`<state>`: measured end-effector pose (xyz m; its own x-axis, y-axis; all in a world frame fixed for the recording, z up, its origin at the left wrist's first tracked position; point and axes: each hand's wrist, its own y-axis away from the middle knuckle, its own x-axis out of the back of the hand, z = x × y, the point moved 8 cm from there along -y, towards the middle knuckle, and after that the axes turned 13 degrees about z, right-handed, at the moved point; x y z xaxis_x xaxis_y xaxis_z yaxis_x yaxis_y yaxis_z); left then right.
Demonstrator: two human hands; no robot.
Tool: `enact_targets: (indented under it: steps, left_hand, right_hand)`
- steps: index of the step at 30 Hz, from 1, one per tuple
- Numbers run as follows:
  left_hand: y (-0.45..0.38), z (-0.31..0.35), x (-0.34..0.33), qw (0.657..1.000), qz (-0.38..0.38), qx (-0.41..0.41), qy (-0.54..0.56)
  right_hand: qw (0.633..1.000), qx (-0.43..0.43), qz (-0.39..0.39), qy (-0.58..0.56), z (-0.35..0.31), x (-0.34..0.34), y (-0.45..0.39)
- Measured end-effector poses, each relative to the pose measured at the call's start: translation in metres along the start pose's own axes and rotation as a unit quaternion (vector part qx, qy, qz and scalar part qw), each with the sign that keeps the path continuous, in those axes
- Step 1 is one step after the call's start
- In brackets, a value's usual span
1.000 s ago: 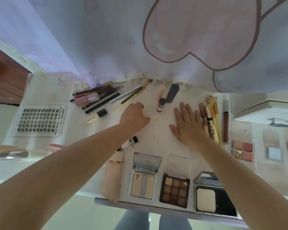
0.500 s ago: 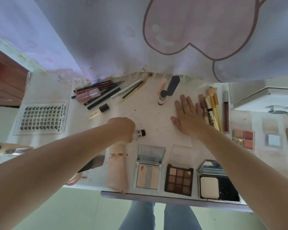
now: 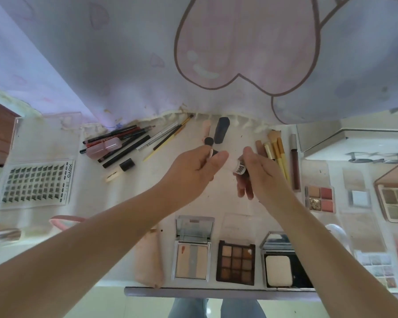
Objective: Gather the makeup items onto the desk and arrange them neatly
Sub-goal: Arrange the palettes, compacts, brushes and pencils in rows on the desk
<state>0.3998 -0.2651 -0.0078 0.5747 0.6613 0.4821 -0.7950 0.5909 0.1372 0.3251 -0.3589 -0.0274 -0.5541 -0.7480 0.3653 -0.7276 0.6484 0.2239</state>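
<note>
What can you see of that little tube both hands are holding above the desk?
The small tube is pale, with a white label band bearing dark print and a dark end. It is held in the air over the desk, between the left hand and the right hand. Fingers cover much of it, so its full shape stays unclear.

Two bare forearms, no sleeves, left hand (image 3: 193, 171), right hand (image 3: 260, 173), blue jeans (image 3: 186, 308) below desk edge

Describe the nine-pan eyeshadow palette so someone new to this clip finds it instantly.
Start at the near edge of the white desk, where three open compacts lie in a row. The dark brown square nine-pan eyeshadow palette is the middle one. Unlike the silver-framed compact and black powder compact beside it, it shows no mirror.
</note>
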Motion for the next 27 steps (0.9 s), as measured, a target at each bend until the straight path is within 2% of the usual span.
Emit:
enact_targets:
  steps: [2,4,8,10,12,14,15,17,20,22,25,27]
  left_hand:
    - [0.002,0.005,0.003,0.998,0.051,0.007,0.023]
    - [0.007,0.003,0.002,0.993,0.079,0.057,0.071]
    - [0.016,-0.005,-0.003,0.965,0.103,0.173,0.169]
    - [0.022,-0.009,-0.007,0.950,0.095,0.227,0.191]
    - [0.031,-0.017,-0.017,0.924,0.063,0.306,0.222]
    - [0.041,-0.023,-0.028,0.894,0.002,0.373,0.248]
    - [0.042,-0.025,-0.030,0.890,-0.024,0.382,0.249]
    - [0.039,-0.028,-0.024,0.902,-0.050,0.361,0.232]
    - [0.032,-0.027,-0.010,0.934,-0.073,0.291,0.196]
    - [0.033,-0.026,-0.005,0.953,-0.077,0.249,0.155]
    - [0.033,-0.029,0.001,0.965,-0.046,0.224,0.125]
    - [0.032,-0.036,0.005,0.955,-0.023,0.260,0.141]
  right_hand:
    - [0.996,-0.016,0.050,-0.067,-0.007,0.006,0.003]
    - [0.984,-0.023,0.106,-0.139,-0.011,0.013,0.005]
    - [0.974,0.050,0.175,-0.137,-0.028,0.022,0.010]
    - [0.964,0.139,0.196,-0.115,-0.041,0.026,0.017]
    - [0.935,0.293,0.200,-0.004,-0.064,0.027,0.027]
    - [0.906,0.378,0.173,0.081,-0.072,0.022,0.032]
    - [0.911,0.375,0.147,0.091,-0.070,0.020,0.030]
    - [0.942,0.310,0.093,0.090,-0.057,0.018,0.021]
    - [0.989,0.130,-0.008,0.066,-0.026,0.009,0.011]
    - [0.998,0.042,-0.046,0.019,-0.011,0.005,0.011]
    - [0.996,0.046,-0.067,-0.022,-0.011,0.000,0.014]
    - [0.992,0.092,-0.075,-0.040,-0.016,0.001,0.014]
